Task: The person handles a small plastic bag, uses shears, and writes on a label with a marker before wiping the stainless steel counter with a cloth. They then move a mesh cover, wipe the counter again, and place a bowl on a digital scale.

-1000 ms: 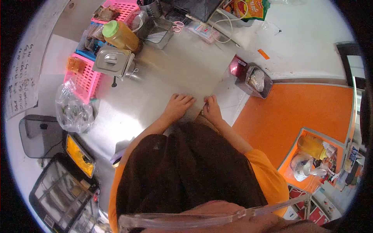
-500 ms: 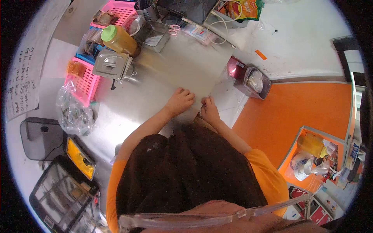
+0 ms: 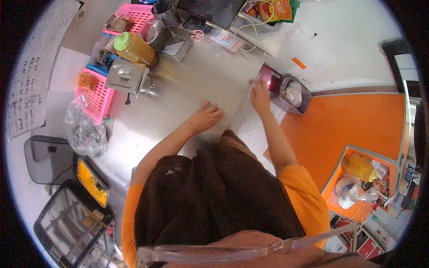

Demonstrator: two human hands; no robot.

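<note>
My left hand [image 3: 206, 118] rests on the steel tabletop [image 3: 201, 85], palm down, its fingers slightly bent and a little apart, with nothing seen in it. Reaching forward along the table's right edge is my right hand [image 3: 259, 96]. Its fingers are slightly blurred, so I cannot make out whether they hold anything. Close to its fingertips is a dark red, shiny item [image 3: 269, 79]. A bin with a crumpled plastic bag [image 3: 292, 94] in it stands just to the right of that hand.
A lidded steel container [image 3: 126, 77], a green-capped jar [image 3: 134, 48] and pink baskets [image 3: 96, 96] line the table's left side. Pink scissors [image 3: 196, 35] lie beside a metal tray [image 3: 175, 42] at the back. An orange panel [image 3: 339, 129] spreads at right, with an orange crate [image 3: 357, 178] nearby.
My right hand has moved forward and to the right along the table edge, away from my body. My left hand has stayed in nearly the same place on the tabletop.
</note>
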